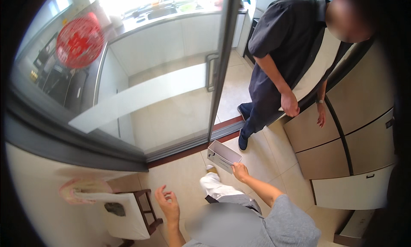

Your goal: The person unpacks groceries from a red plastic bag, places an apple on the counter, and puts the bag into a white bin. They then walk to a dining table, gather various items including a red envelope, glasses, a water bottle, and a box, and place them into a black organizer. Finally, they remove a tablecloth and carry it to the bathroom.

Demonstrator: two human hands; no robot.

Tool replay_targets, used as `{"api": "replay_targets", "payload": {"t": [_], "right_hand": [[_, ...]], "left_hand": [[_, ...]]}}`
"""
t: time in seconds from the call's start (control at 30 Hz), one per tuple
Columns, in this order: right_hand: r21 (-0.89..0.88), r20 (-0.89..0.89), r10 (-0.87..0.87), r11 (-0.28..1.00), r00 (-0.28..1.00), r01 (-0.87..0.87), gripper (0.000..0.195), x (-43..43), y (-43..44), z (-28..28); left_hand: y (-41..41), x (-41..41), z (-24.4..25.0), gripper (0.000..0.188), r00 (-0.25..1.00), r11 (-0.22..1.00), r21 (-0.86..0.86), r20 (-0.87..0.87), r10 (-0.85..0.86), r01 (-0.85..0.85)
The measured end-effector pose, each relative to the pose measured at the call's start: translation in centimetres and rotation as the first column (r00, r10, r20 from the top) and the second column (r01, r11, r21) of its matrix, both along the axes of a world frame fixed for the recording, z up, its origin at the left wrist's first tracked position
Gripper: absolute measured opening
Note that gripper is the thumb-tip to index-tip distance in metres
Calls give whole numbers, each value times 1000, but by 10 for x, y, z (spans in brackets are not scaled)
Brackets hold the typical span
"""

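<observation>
My right hand [240,172] grips the near corner of a white open-topped box [221,162], with the thumb and fingers over its rim. Dark print marks the outer side of this box, and no contents show in the part of the inside I can see. Off to the left, my left hand [168,203] is raised with its fingers apart and slightly curled, holding nothing. It is nearest to a chair [128,218] with a pale cover, which stands against the wall.
A sliding glass door [170,115] with a dark frame separates this floor from a kitchen. In the doorway stands another person [285,38] in dark clothes. Beige cabinets [321,147] line the right side. A dark floor track [228,130] crosses the threshold.
</observation>
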State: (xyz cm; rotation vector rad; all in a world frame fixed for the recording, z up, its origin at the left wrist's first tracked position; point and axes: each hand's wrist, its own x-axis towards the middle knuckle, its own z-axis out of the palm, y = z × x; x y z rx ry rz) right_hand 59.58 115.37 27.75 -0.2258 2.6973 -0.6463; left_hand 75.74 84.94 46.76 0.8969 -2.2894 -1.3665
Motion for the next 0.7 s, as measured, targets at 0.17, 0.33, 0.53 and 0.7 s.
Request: {"api": "replay_targets", "payload": {"t": [0.17, 0.33, 0.53, 0.7], "right_hand": [[-1, -11, -119, 993, 993, 119, 21, -76, 10, 6], [-61, -83, -300, 953, 950, 296, 24, -166, 19, 17], [-126, -78, -511, 857, 856, 500, 24, -250, 31, 8], [-211, -128, -590, 801, 797, 560, 20, -319, 42, 18]], "left_hand": [[18, -77, -28, 36, 987, 980, 123, 25, -160, 156], [47, -208, 1, 30, 918, 913, 91, -37, -396, 397], [76, -339, 33, 29, 729, 744, -69, -157, -666, 665], [96, -411, 37, 27, 613, 621, -29, -130, -779, 783]]}}
